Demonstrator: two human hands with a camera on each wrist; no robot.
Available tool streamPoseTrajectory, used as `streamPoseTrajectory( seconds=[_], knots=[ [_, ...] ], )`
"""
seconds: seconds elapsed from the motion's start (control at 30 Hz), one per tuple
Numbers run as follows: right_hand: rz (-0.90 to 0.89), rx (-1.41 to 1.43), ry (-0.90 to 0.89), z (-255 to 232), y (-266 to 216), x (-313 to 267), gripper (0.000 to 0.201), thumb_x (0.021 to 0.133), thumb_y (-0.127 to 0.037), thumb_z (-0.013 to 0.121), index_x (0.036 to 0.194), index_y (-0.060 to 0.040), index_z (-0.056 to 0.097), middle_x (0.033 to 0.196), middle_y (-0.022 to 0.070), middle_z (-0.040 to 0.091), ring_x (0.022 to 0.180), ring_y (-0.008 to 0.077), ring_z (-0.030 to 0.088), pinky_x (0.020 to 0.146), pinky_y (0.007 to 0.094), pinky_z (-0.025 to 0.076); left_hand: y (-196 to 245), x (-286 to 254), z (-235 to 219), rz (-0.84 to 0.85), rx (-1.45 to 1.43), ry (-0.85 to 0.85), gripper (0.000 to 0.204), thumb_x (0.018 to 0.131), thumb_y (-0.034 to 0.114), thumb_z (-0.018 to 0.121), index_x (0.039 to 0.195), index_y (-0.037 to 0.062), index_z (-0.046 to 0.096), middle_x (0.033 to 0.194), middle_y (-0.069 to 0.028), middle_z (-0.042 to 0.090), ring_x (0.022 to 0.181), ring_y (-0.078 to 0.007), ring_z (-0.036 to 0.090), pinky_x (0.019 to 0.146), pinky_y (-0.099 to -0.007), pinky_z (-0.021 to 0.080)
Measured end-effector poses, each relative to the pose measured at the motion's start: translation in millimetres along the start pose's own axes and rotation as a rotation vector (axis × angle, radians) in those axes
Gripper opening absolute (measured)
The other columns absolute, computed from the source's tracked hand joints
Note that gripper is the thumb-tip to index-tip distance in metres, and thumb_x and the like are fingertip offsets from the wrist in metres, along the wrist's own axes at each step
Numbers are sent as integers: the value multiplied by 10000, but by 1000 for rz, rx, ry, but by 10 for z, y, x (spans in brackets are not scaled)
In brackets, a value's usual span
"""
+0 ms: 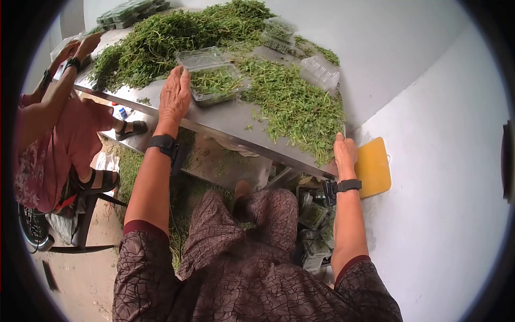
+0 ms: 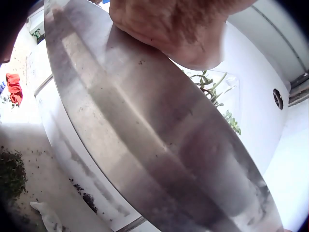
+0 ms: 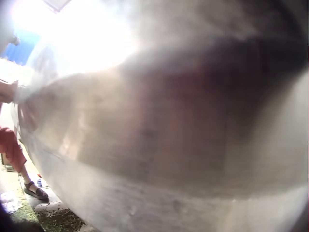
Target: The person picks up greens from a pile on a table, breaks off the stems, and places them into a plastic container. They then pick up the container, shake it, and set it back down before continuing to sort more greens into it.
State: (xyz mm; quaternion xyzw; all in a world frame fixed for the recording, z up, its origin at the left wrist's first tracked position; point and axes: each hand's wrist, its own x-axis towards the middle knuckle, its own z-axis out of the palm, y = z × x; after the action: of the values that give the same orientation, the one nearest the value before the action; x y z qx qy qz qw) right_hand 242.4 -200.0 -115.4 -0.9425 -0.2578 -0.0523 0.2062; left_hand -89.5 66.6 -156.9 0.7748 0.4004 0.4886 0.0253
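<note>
In the head view the left hand [image 1: 175,95] rests at the metal table's [image 1: 236,121] front edge, fingers straight, just left of an open clear box [image 1: 217,96] partly filled with green sprigs. The left wrist view shows part of that hand [image 2: 169,29] against the metal edge [image 2: 140,121]. At the table's right corner, beside a spread of cut greens [image 1: 292,102], is the right hand [image 1: 345,153]; its finger curl is unclear. The right wrist view holds mostly blurred metal [image 3: 169,130], with the right hand out of sight.
Heaped greens [image 1: 166,40] cover the table's back, with stacked boxes [image 1: 126,15] behind. Clear containers [image 1: 279,33] stand farther right. A yellow board [image 1: 374,167] leans by the wall. Another person's forearms [image 1: 59,88] are at left. Below the table are filled boxes [image 1: 314,214] in a crate.
</note>
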Motion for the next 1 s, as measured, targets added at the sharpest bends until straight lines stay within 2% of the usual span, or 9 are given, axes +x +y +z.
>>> streamPoseTrajectory(
  seconds=[0.1,0.17,0.3,0.37,0.5,0.63,0.77,0.83,1.0],
  knots=[
    [-14,19,26,15,12,-9,583,904,-431,403,898,96,652,955,323,625,953,444,601,849,482,454,-85,7,74,-59,-71,-3,433,993,291,320,1215,-46,478,1248,-204,510,1152,-353,485,972,-384,388],
    [-18,18,38,10,9,-16,578,906,-427,404,886,95,651,950,322,625,944,445,603,846,481,456,-79,9,74,-12,-70,29,459,995,315,307,1223,-44,478,1242,-210,516,1156,-342,489,974,-377,387],
    [-31,24,38,36,28,-6,576,907,-423,408,869,99,647,951,315,628,936,447,604,848,478,456,-43,21,53,-95,-159,14,471,985,348,325,1218,-28,486,1192,-219,551,1108,-360,524,954,-384,405],
    [-36,26,54,43,30,-5,576,907,-422,408,857,100,646,948,312,629,934,447,604,848,478,456,62,32,-28,-193,-227,-1,463,981,353,332,1217,-13,491,1172,-220,563,1087,-368,535,941,-391,414],
    [-23,41,44,50,32,9,576,909,-424,406,862,98,645,939,313,629,938,449,602,852,478,454,-74,14,68,-33,-144,45,437,985,327,323,1202,-11,495,1166,-217,560,1078,-375,532,926,-395,418],
    [-19,45,6,18,18,-8,572,909,-425,409,879,97,644,938,315,629,944,447,601,858,478,451,30,27,-23,-106,-206,4,414,984,312,332,1197,0,502,1154,-212,564,1041,-374,552,905,-396,430],
    [-5,78,8,35,42,-6,572,909,-423,413,874,100,642,939,315,629,938,447,601,856,483,449,-37,21,13,-10,-127,35,393,983,302,343,1190,14,511,1148,-204,569,1025,-369,563,890,-393,439],
    [-7,84,14,30,51,-9,572,909,-422,416,875,105,637,943,318,626,933,449,601,853,488,449,-12,24,-8,-78,-186,7,374,980,291,352,1182,24,519,1138,-200,575,1021,-363,568,882,-390,443],
    [-7,127,19,13,52,-38,570,911,-418,413,875,106,635,953,321,623,937,448,599,854,488,448,4,23,-21,-82,-163,-2,339,979,245,345,1171,27,520,1130,-195,570,1025,-369,553,873,-407,441]
  ],
)
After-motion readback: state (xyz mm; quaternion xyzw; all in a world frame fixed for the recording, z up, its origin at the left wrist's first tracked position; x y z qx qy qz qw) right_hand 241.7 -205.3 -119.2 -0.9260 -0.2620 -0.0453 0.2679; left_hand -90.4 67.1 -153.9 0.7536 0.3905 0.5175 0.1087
